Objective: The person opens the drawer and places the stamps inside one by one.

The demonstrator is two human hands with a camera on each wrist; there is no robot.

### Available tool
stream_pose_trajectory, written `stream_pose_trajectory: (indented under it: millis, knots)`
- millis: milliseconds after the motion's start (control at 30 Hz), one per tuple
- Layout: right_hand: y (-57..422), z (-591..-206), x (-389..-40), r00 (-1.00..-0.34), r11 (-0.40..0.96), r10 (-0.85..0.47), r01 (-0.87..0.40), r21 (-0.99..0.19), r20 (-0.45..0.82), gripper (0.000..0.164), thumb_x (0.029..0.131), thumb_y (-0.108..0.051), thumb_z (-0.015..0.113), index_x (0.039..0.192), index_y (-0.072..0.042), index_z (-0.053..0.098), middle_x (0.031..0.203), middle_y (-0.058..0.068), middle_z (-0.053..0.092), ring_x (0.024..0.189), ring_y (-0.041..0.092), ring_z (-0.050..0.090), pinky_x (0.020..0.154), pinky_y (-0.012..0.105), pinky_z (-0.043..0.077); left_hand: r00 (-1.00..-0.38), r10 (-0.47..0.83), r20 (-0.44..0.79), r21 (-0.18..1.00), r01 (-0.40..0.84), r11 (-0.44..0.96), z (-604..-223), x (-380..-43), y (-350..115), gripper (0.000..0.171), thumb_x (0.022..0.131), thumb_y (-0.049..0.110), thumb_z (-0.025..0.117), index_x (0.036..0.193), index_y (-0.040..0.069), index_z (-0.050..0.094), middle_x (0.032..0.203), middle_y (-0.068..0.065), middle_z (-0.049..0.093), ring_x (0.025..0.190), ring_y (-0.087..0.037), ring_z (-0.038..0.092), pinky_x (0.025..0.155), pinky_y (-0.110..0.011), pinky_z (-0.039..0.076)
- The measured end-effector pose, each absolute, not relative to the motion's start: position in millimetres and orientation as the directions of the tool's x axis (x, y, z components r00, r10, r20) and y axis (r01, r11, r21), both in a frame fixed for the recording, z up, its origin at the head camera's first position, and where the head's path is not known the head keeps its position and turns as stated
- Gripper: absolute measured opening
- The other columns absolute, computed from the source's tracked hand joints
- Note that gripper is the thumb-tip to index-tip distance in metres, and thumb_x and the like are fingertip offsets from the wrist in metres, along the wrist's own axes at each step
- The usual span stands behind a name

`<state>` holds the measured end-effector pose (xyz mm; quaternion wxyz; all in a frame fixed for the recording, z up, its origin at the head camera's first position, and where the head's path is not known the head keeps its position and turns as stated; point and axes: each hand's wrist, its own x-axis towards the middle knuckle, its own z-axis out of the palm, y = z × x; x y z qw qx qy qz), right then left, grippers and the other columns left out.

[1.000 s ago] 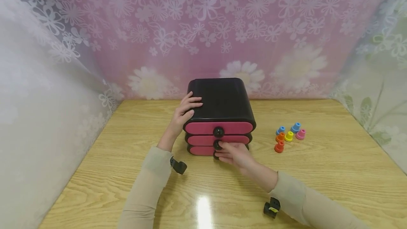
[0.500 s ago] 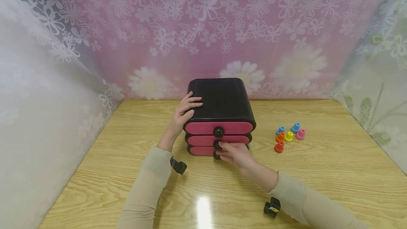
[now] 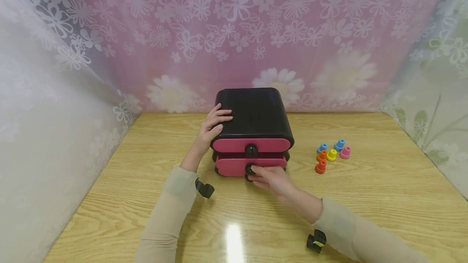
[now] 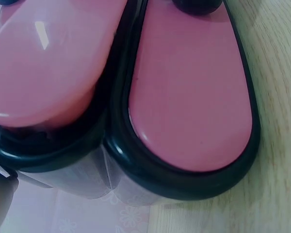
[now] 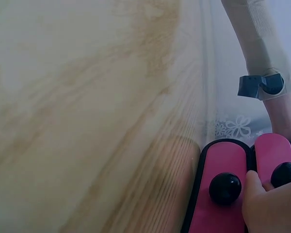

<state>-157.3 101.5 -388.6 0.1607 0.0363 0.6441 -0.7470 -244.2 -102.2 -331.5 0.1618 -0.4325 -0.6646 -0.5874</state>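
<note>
A small black cabinet (image 3: 252, 113) with three pink drawers stands on the table. My left hand (image 3: 207, 132) rests on its upper left side, fingers spread over the edge. Thumb and fingers of my right hand (image 3: 276, 180) pinch the round black knob (image 3: 249, 168) of the middle drawer (image 3: 230, 167). That drawer sticks out a little in front of the others; the left wrist view shows its pink front (image 4: 48, 73) standing proud of the black frame. The top drawer (image 3: 230, 145) is closed, and so is the bottom drawer (image 4: 191, 92). Its knob (image 5: 225, 188) is just below my right hand.
Right of the cabinet, several small stepped plastic pegs lie grouped: a yellow one (image 3: 332, 155), a pink one (image 3: 345, 152), blue ones (image 3: 339, 145) and orange-red ones (image 3: 320, 167). The wooden table (image 3: 146, 214) meets a flowered pink curtain (image 3: 234, 44) at the back.
The middle drawer has come out slightly toward me, with my right hand drawing back on its knob. My left hand stays on the cabinet.
</note>
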Motion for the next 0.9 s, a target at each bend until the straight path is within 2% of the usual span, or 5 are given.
stream_pose_trajectory:
  millis: [200, 533, 900]
  knots:
    - [102, -387, -151, -0.944, -0.094, -0.204, 0.281, -0.955, -0.258, 0.038, 0.084, -0.012, 0.057, 0.108, 0.018, 0.053, 0.099, 0.016, 0.062, 0.090, 0.023, 0.061, 0.084, 0.037, 0.044, -0.574, 0.384, 0.723, 0.639, 0.767, -0.056, -332, -245, -103, 0.032, 0.079, -0.009, 0.035, 0.104, -0.023, 0.050, 0.118, -0.039, 0.039, 0.125, -0.049, 0.008, 0.104, -0.048, 0.006]
    - [105, -388, -138, -0.935, -0.064, -0.251, 0.274, -0.960, -0.250, 0.042, 0.085, -0.015, 0.058, 0.110, 0.018, 0.052, 0.102, 0.022, 0.061, 0.094, 0.026, 0.060, 0.083, 0.036, 0.044, -0.574, 0.384, 0.723, 0.640, 0.766, -0.061, -333, -244, -103, 0.032, 0.078, -0.010, 0.036, 0.104, -0.023, 0.049, 0.117, -0.039, 0.039, 0.125, -0.049, 0.009, 0.104, -0.047, 0.007]
    - [109, -384, -121, -0.913, -0.015, -0.308, 0.285, -0.958, -0.267, 0.041, 0.085, -0.019, 0.058, 0.104, 0.018, 0.056, 0.100, 0.020, 0.062, 0.096, 0.029, 0.058, 0.083, 0.037, 0.045, -0.567, 0.387, 0.728, 0.637, 0.768, -0.072, -332, -245, -103, 0.031, 0.080, -0.007, 0.037, 0.104, -0.023, 0.049, 0.117, -0.039, 0.039, 0.125, -0.049, 0.009, 0.104, -0.046, 0.007]
